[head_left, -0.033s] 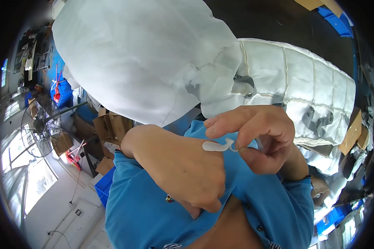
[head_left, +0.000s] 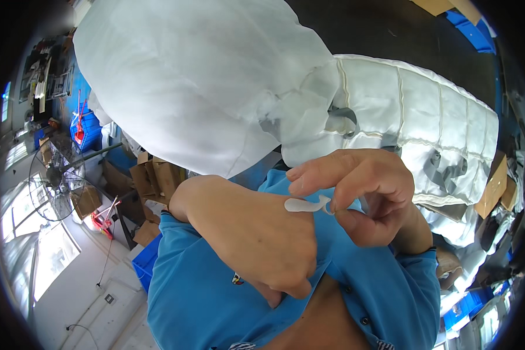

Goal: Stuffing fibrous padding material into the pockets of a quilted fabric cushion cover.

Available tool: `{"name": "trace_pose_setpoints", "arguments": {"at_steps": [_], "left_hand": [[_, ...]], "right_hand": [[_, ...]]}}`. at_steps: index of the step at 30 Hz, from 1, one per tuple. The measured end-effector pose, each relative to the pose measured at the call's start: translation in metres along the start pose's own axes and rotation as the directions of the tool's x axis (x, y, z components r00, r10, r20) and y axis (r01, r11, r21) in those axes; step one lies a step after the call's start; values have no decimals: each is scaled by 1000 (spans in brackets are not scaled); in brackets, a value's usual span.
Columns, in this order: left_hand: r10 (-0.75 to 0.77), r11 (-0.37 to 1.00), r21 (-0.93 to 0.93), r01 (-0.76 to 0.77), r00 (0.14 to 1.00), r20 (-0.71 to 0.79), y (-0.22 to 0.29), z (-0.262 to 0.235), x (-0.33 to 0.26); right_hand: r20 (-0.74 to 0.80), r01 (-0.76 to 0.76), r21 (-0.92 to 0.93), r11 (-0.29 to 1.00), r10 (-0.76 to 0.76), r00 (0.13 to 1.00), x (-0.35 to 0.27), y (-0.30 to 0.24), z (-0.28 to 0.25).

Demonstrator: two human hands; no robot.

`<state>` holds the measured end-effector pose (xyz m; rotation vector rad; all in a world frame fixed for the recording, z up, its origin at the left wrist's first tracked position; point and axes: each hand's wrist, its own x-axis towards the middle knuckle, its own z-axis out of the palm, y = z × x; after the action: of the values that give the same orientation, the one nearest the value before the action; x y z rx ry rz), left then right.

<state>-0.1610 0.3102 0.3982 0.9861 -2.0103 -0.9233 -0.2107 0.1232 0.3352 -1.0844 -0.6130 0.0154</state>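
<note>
Between the thumb and a finger of my right hand (head_left: 374,195) I pinch the thin curled end of a small white tab-like piece (head_left: 300,205). Its rounded end points left and overlaps the edge of the back of my left hand (head_left: 256,233); I cannot tell whether the two touch. My left hand has its back up and its fingers bent downward over my blue shirt (head_left: 198,291). Most of its fingers are hidden, as is anything they may hold. Beyond both hands a big white fabric bag (head_left: 198,81) bulges, with a stitched, ribbed white section (head_left: 426,111) to its right.
At the left stand a fan (head_left: 53,175), open cardboard boxes (head_left: 156,178) and a blue bin (head_left: 87,128). Another blue bin (head_left: 147,262) is by my left side. More cardboard (head_left: 494,184) and white material lie at the right. Dark floor (head_left: 367,29) shows at the top.
The thin end of the white piece has shifted very slightly toward my right fingertips. Both hands stay nearly where they were.
</note>
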Motion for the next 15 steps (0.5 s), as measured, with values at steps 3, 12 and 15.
{"name": "trace_pose_setpoints", "arguments": {"at_steps": [3,12,15], "left_hand": [[-17,999,-40,16,1000,0,1,2,-1],[-45,985,-167,32,996,-75,1,4,-1],[-46,984,-174,34,997,-67,1,2,-2]], "right_hand": [[32,126,-49,991,-124,992,3,3,2],[52,248,-429,868,-250,967,6,-10,4],[106,285,-437,853,-266,958,5,-11,7]]}}
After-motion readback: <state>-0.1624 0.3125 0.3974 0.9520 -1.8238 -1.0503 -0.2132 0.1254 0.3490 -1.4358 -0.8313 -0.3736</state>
